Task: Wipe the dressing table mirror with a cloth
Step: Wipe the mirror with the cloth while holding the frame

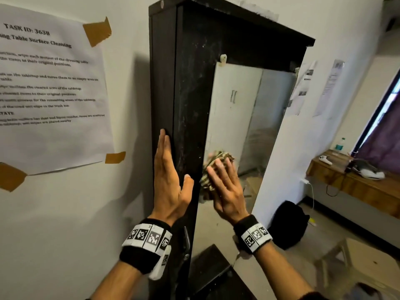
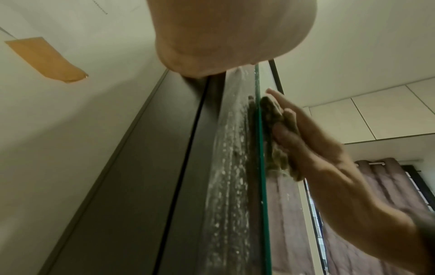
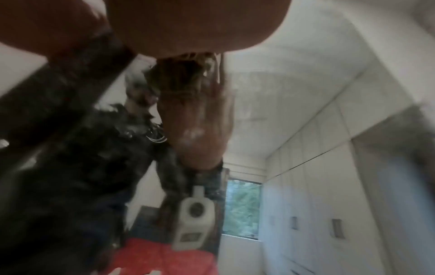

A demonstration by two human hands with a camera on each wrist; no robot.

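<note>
Against the lower left part of the mirror (image 1: 249, 118), the right hand (image 1: 227, 187) presses a bunched, patterned cloth (image 1: 216, 161) flat on the glass, fingers spread and nearly straight over the wad rather than curled round it; the left wrist view shows the cloth (image 2: 273, 130) sandwiched between that palm and the pane. To the left, the left hand (image 1: 171, 180) lies with straight fingers along the side of the dark cabinet (image 1: 190, 94) that carries the mirror, thumb out toward the front edge, holding nothing, apparently steadying the unit. The step in hand looks like the wiping itself, at the glass's left margin. The dark panel left of the glass is flecked with pale specks, and most of the mirror lies above and to the right of the cloth, so much seems left to cover. The next stroke calls for firm, even pressure while sliding the cloth up or rightward, keeping it from slipping out from under the open palm. A taped paper sheet (image 1: 49, 87) hangs on the wall at far left.
</note>
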